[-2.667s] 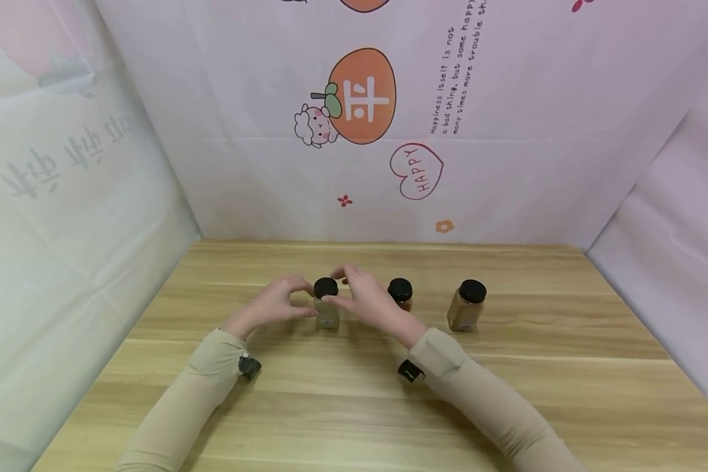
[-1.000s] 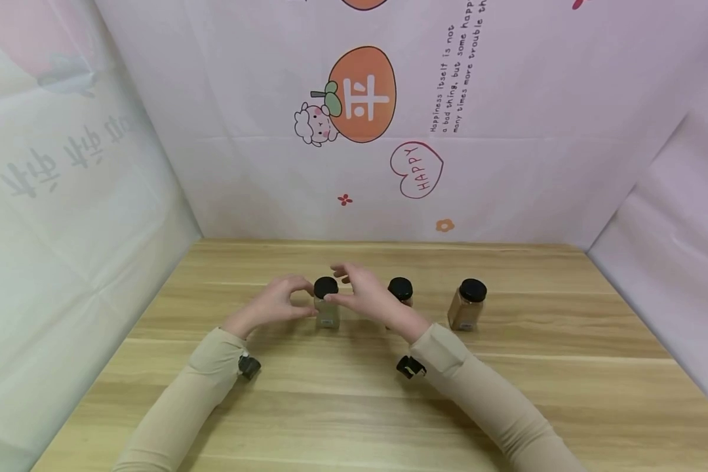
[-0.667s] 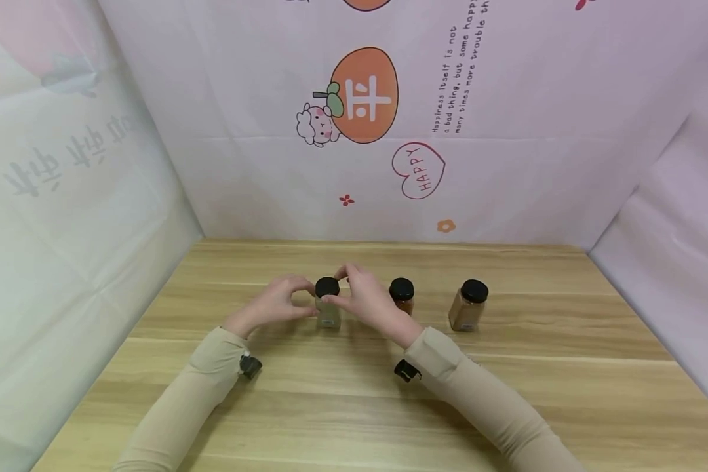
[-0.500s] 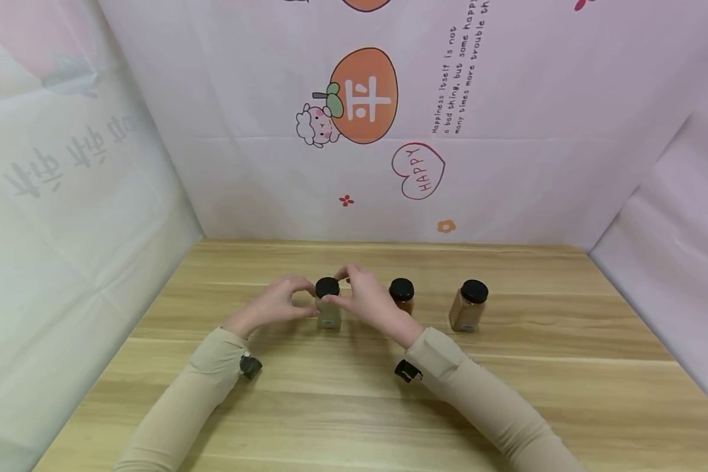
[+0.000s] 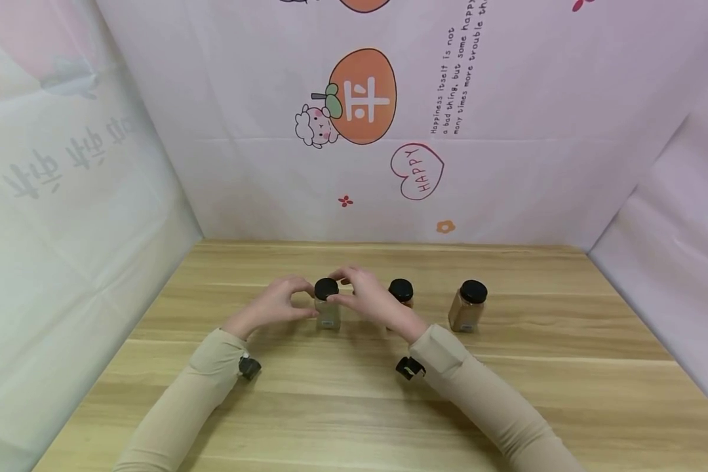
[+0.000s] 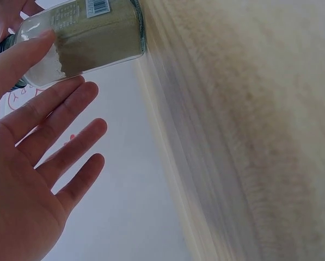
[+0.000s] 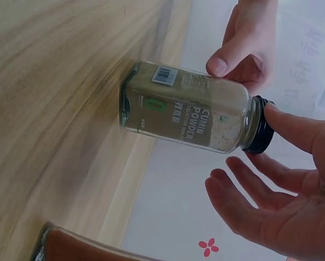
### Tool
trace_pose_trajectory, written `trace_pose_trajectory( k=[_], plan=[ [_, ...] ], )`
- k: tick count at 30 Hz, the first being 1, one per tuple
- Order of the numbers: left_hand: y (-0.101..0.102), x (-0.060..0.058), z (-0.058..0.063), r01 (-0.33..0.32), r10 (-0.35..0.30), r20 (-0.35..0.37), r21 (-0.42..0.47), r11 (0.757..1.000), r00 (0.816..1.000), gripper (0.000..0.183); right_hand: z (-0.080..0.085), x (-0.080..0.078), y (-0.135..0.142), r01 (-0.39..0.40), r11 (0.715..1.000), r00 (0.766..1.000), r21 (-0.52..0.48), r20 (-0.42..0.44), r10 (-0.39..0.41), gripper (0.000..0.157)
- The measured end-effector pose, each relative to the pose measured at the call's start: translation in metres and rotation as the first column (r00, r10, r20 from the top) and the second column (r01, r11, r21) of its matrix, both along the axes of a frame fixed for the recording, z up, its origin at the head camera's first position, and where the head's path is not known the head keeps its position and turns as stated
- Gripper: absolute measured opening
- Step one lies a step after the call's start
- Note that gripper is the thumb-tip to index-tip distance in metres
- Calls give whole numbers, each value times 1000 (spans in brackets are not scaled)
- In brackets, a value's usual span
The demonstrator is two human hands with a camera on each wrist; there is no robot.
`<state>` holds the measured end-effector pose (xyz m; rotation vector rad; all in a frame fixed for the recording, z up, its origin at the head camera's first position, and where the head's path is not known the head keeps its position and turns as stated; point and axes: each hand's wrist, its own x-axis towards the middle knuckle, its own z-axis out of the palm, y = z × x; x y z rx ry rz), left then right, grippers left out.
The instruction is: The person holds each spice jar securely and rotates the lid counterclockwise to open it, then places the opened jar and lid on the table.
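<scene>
One clear, square-sided glass jar [image 5: 328, 317] of greenish-tan powder stands upright on the pale wood-grain table [image 5: 342, 406], leftmost in a row of three. Its label (legible from the right wrist) reads CUMIN POWDER, and its round black lid [image 5: 326, 288] sits on top. The left hand [image 5: 276, 301] pinches the jar's body from the left, thumb on the near side and fingertips at the far side; its ring and little fingers spread away from the glass. On the right, the right hand [image 5: 367, 298] pinches the lid between thumb and a fingertip, the other fingers loosely bent and apart. Partly hidden by the right wrist is a black-lidded jar with reddish-orange contents [image 5: 401, 289]. Farther right, well apart from both hands, stands a black-lidded jar of brown powder [image 5: 466, 316]. Both arms wear beige fabric sleeves [image 5: 174, 410]. Behind the table's far edge hangs a pinkish-white printed sheet [image 5: 259, 190], bearing a red-outlined heart [image 5: 415, 172].
</scene>
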<state>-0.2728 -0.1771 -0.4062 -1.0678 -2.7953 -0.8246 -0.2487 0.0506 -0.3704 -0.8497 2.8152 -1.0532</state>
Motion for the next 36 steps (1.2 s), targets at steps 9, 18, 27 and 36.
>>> trace_pose_trajectory(
  k=[9,18,27,36],
  plan=[
    [-1,0,0,3,-3,-9,9,1000,1000,33,1,-3,3,-75,997,997,35,-21,76,43],
    [-1,-3,4,4,-4,-19,1,1000,1000,34,2,-5,4,-55,998,998,-24,29,56,54],
    [-1,-1,2,0,0,-4,-17,1000,1000,34,0,3,0,102,992,994,-72,48,-99,62],
    [0,0,0,5,-5,-6,1,1000,1000,32,-5,10,-6,180,983,981,16,-71,-179,57]
  ],
)
